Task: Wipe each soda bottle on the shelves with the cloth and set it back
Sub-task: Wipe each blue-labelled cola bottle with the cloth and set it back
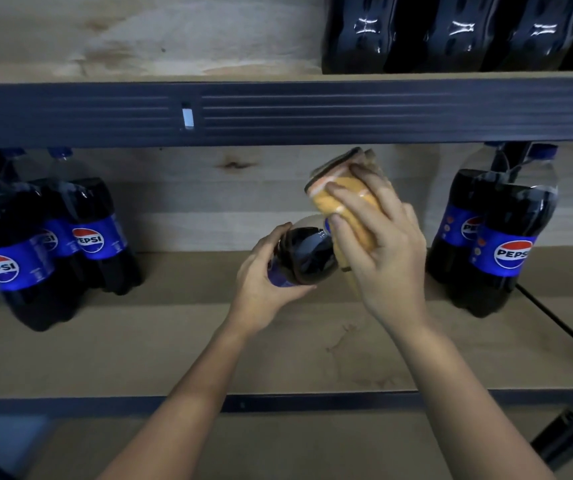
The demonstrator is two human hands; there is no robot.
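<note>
A dark Pepsi bottle [307, 252] with a blue label is held tilted above the middle of the lower shelf [174, 341]. My left hand [266, 282] grips its lower body from the left. My right hand [380, 244] holds a folded yellow cloth [350, 209] wrapped over the bottle's upper part, with the fingers spread across the cloth. The bottle's neck and cap are hidden under the cloth.
Three Pepsi bottles [80, 233] stand at the left of the lower shelf and two Pepsi bottles [499, 244] at the right. Several dark bottles [451, 32] line the upper shelf's right side. A dark metal shelf beam [278, 112] crosses overhead. A black cable [562, 327] runs at the right.
</note>
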